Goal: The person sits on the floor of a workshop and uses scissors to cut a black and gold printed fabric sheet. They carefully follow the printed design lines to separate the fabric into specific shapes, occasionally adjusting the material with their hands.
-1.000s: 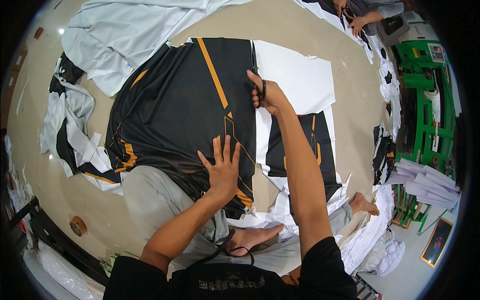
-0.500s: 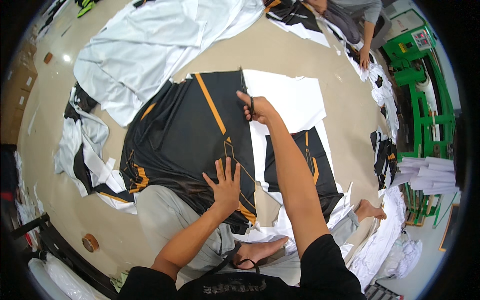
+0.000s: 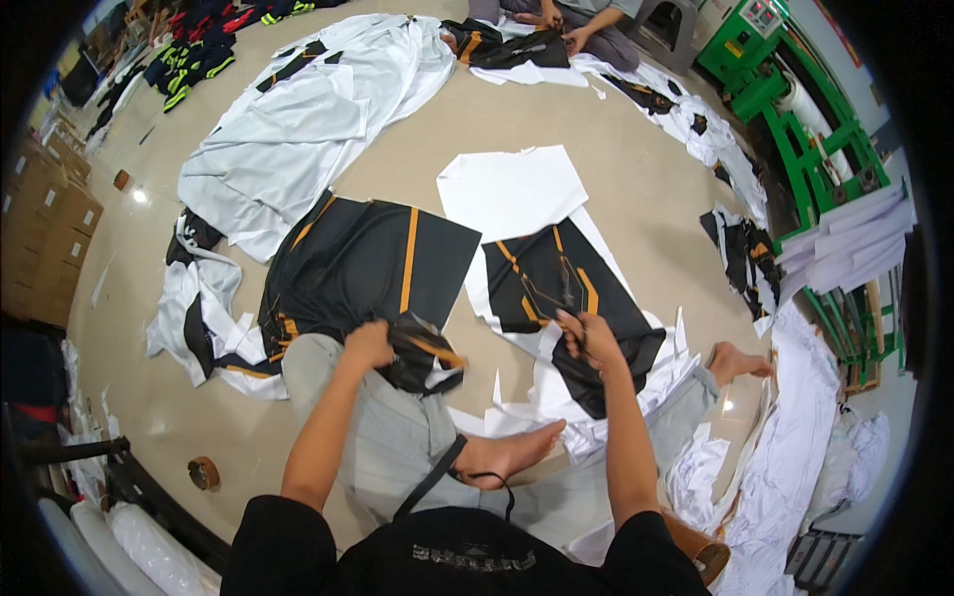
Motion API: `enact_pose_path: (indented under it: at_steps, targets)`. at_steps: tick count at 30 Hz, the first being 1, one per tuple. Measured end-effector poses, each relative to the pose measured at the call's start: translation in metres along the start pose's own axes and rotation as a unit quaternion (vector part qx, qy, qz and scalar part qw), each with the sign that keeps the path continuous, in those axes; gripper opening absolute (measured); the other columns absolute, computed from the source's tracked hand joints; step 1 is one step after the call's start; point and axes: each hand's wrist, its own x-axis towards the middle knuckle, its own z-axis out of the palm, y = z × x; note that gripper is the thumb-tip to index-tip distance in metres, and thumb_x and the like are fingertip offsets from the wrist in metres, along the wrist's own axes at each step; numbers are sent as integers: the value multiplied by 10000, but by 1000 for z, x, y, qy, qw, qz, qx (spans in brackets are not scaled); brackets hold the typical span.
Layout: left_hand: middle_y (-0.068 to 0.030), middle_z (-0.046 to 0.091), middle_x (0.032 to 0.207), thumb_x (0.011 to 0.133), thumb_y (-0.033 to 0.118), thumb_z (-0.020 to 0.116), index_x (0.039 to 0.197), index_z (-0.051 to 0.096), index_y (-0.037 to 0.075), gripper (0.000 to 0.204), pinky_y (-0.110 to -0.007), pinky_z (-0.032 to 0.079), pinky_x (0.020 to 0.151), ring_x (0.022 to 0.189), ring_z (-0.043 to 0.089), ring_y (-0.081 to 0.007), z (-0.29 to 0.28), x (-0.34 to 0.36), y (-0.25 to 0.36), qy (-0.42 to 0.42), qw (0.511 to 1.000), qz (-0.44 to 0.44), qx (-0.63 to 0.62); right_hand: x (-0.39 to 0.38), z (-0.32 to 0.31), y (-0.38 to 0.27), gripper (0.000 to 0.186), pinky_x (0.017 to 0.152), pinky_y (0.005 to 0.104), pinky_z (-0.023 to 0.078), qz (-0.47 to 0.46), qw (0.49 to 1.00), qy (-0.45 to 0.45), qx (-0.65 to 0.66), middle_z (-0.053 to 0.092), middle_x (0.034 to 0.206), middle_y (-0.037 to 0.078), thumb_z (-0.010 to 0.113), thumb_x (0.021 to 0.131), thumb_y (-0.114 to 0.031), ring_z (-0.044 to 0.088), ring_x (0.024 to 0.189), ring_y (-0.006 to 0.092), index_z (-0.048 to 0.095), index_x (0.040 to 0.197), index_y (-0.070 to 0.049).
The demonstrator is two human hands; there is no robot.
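A large black fabric panel (image 3: 363, 253) with orange stripes lies on the floor in front of me, its near edge bunched and folded. My left hand (image 3: 370, 346) is closed on that near edge, beside my knee. In my right hand (image 3: 594, 345) is a pair of scissors (image 3: 569, 298), its blades pointing away from me over a second black panel (image 3: 522, 273) with orange lines. This second panel rests on white material. Beyond it, a blank white piece (image 3: 512, 189) lies flat, apart from the large black panel.
A big heap of white fabric (image 3: 288, 139) spreads at the far left. At the top, another person's hands (image 3: 574, 40) handle black and orange cloth. A green machine (image 3: 765, 89) stands at the right. A brown tape roll (image 3: 204, 474) sits near the lower left.
My left hand has gone from lying flat to gripping the large panel's near edge. That panel has come away from the white piece. My right hand with the scissors has drawn back toward me.
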Motion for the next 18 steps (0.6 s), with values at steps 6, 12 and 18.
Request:
enact_pose_path:
  at_steps: [6, 12, 18]
  targets:
    - [-348, 681, 1182, 950, 299, 632, 1187, 602, -99, 464, -492, 507, 984, 1144, 653, -484, -96, -27, -76, 337, 916, -32, -215, -97, -58, 90, 364, 435, 292, 413, -2, 991, 91, 102, 521, 653, 12, 765, 977, -347, 502, 485, 125, 554, 876, -68]
    - [-117, 702, 1111, 1011, 237, 633, 1333, 621, -34, 422, -327, 526, 883, 980, 666, -189, -210, -101, -82, 402, 798, 39, -448, -135, -67, 148, 422, 422, 281, 406, -7, 950, 219, 221, 509, 646, 7, 784, 960, -394, 504, 473, 120, 512, 852, -90]
    - [-171, 682, 1212, 1028, 210, 612, 1397, 570, -15, 435, -393, 565, 947, 1087, 689, -272, -277, -157, -33, 484, 702, 148, -501, -136, -83, 138, 380, 430, 265, 417, -16, 938, 227, 262, 527, 659, 2, 755, 986, -375, 518, 488, 105, 521, 869, -99]
